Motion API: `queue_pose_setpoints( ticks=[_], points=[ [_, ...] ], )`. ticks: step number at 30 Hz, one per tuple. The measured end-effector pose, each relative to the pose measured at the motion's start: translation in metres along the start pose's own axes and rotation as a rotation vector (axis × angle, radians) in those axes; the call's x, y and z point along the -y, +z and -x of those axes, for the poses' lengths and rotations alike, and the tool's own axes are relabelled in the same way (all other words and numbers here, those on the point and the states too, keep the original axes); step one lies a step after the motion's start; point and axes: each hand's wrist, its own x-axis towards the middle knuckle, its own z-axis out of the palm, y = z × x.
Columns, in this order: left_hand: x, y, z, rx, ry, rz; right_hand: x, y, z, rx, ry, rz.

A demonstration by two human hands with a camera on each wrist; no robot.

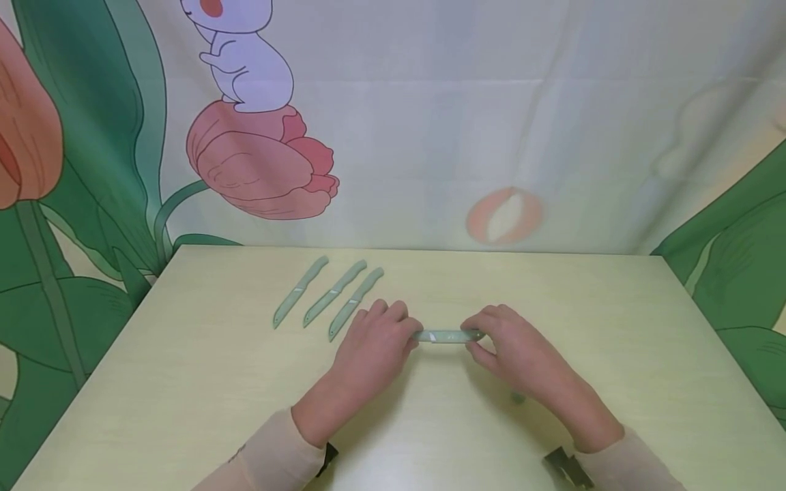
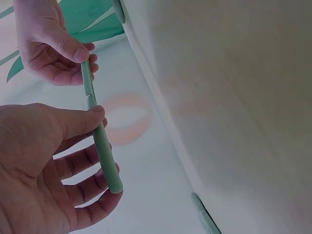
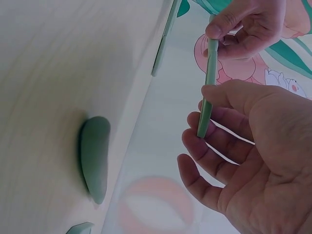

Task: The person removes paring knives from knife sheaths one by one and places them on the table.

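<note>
Both hands hold one pale green knife [image 1: 447, 336] level above the table, its blade part seemingly under a matching green cover. The left hand [image 1: 376, 348] grips the handle [image 2: 105, 153] between thumb and fingers. At the other end, the right hand [image 1: 514, 348] pinches the covered blade [image 3: 209, 83] between thumb and fingertips. Three similar green knives, a left one [image 1: 299, 293], a middle one [image 1: 334, 293] and a right one [image 1: 356, 304], lie slanted side by side beyond the left hand. The left hand partly overlaps the space near the right one.
A small green piece [image 1: 518, 397] shows beneath the right forearm, mostly hidden. On the table in the right wrist view lies a rounded green end [image 3: 96, 158], with another green bit [image 3: 80, 228] at the lower edge. A printed curtain [image 1: 430, 136] hangs behind the pale table [image 1: 184, 382].
</note>
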Motion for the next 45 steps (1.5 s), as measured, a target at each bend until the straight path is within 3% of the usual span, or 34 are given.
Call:
queue_pose_setpoints(
  ticks=[9, 18, 30, 45],
  points=[
    [-0.002, -0.001, 0.001, 0.010, -0.004, -0.018, 0.003, -0.001, 0.000, 0.008, 0.016, 0.027],
    [-0.008, -0.002, 0.002, 0.029, 0.005, -0.020, 0.011, 0.001, 0.001, -0.021, -0.042, 0.135],
    [-0.016, -0.002, 0.005, 0.032, 0.024, -0.050, 0.019, 0.009, 0.002, -0.030, -0.121, 0.158],
    [-0.018, 0.000, 0.006, 0.002, 0.033, -0.071, 0.017, 0.015, 0.002, -0.109, -0.199, 0.152]
  ],
)
